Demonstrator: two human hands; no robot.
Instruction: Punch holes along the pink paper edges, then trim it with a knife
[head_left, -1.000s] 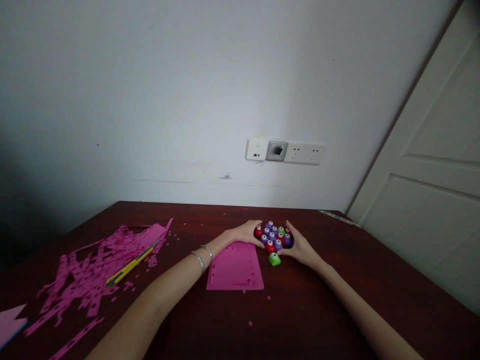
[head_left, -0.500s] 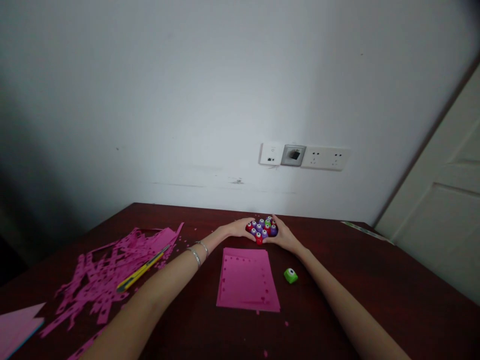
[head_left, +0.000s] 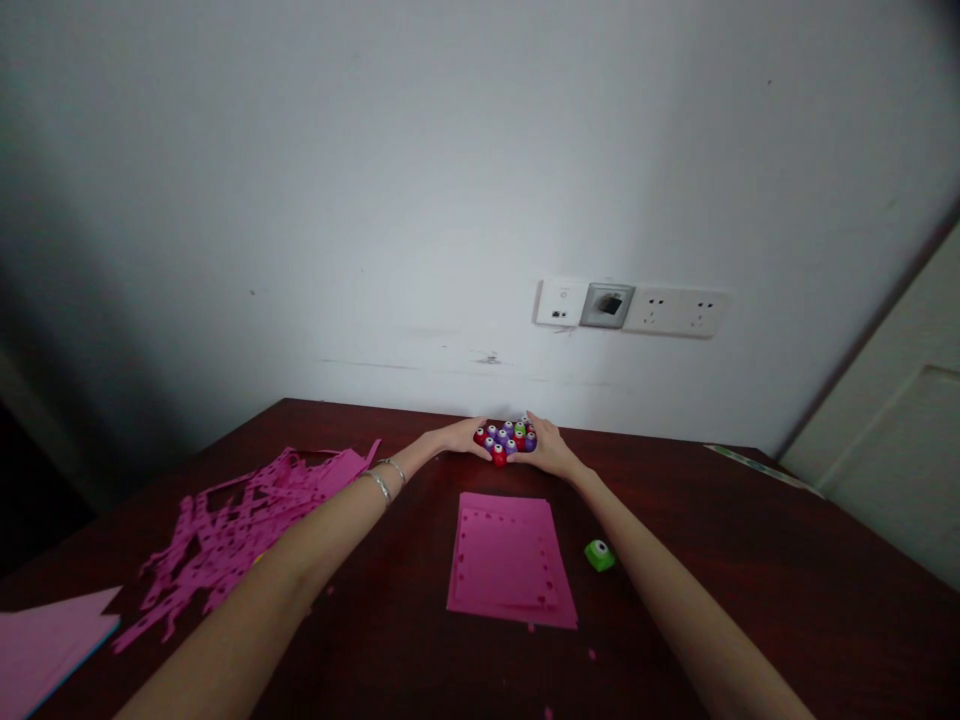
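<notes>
A cluster of small red, purple and green paper punches (head_left: 505, 439) sits at the far edge of the dark red table (head_left: 750, 560), close to the wall. My left hand (head_left: 456, 437) cups the cluster from the left and my right hand (head_left: 547, 448) from the right, fingers curved against the punches. A single green punch (head_left: 599, 555) lies apart, nearer to me, beside my right forearm. A pink paper sheet (head_left: 511, 560) with punched holes along its border lies flat between my arms.
A heap of pink paper strips (head_left: 240, 525) covers the table's left side. A pink sheet corner (head_left: 45, 645) shows at the lower left. Wall sockets (head_left: 634, 308) sit above the table. A white door (head_left: 892, 450) stands at right.
Both hands have pushed the punch cluster away from me toward the wall. The green punch stayed behind beside the pink sheet. The view has shifted so the yellow knife is hidden.
</notes>
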